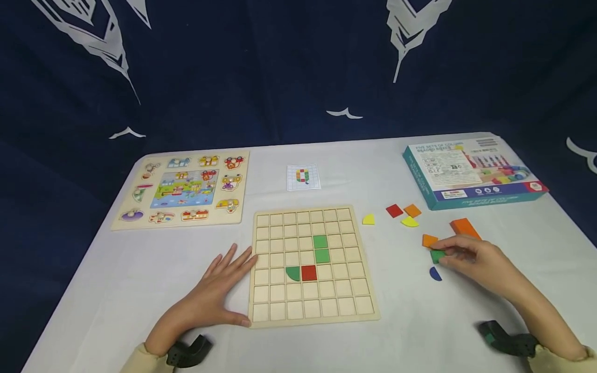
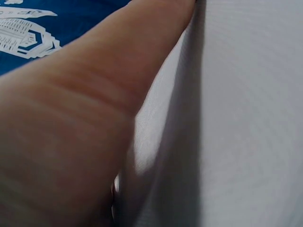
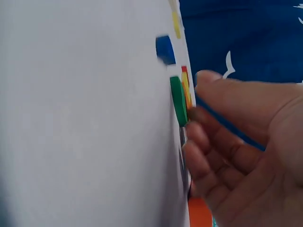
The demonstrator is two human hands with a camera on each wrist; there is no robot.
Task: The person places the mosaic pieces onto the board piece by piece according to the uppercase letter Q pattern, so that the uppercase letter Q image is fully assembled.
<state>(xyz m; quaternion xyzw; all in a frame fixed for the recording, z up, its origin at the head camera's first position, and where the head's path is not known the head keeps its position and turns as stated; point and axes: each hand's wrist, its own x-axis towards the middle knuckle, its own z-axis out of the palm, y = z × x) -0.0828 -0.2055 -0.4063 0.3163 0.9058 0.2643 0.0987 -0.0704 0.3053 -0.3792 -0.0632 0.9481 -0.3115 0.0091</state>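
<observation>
In the head view, my left hand [image 1: 210, 298] lies spread along the left edge of a wooden grid board [image 1: 368, 308], its fingertips and thumb at the frame. Green tiles [image 1: 320, 242], a green quarter-circle [image 1: 293, 273] and a red square [image 1: 309, 273] sit in the board's cells. To the right of it, my right hand [image 1: 480, 261] has thumb and fingers curled about a green tile [image 1: 437, 256] at the white tabletop. Just beside that tile are an orange tile [image 1: 429, 240] and a blue half-circle [image 1: 435, 273]. The right wrist view shows fingertips right at the green tile [image 3: 179, 101].
Yellow [image 1: 368, 219], red [image 1: 394, 210] and orange [image 1: 412, 210] tiles lie beyond my right hand, near an orange block [image 1: 465, 228]. A pattern card [image 1: 303, 177] lies behind the board. At the back stand a picture puzzle [image 1: 224, 217] on the left and a box [image 1: 475, 171] on the right.
</observation>
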